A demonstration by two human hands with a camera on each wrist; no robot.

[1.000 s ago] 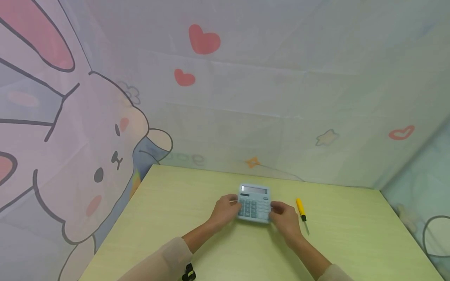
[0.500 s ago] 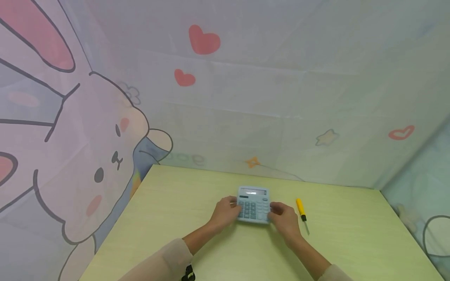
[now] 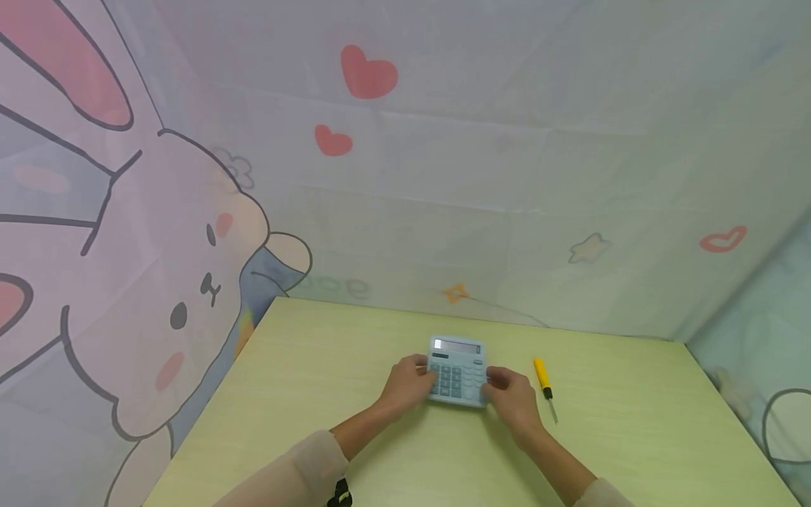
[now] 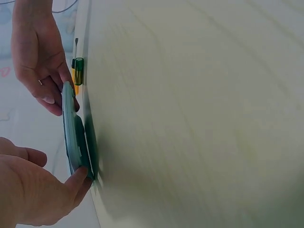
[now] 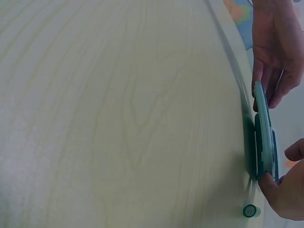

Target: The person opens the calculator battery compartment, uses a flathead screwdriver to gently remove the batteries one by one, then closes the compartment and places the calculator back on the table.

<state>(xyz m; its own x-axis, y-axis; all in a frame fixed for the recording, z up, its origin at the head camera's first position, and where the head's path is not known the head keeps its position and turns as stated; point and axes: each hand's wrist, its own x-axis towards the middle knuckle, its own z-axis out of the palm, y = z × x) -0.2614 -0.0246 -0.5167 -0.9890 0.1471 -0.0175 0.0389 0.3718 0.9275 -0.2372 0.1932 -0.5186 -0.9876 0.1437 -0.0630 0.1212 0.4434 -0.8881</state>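
Note:
A pale blue calculator [image 3: 456, 371] faces up at the middle of the table, its display toward the far side. My left hand [image 3: 405, 386] pinches its left edge, thumb on the front by the keys. The right hand [image 3: 514, 401] grips the opposite edge the same way. Both wrist views show the calculator [image 4: 73, 130] edge-on, just above the tabletop with its shadow beside it. A small green cylinder [image 5: 250, 211], like a battery, stands on the table near my right hand; the head view does not show it.
A screwdriver [image 3: 543, 380] with a yellow handle lies to the right of the right hand. The light yellow table [image 3: 640, 415] ends at a printed cloth backdrop [image 3: 443, 176]. A small black object [image 3: 340, 493] shows by the left sleeve.
The calculator's far edge has dropped slightly toward me, and the glare on its display has shifted. Both hands keep their hold, nearly in place.

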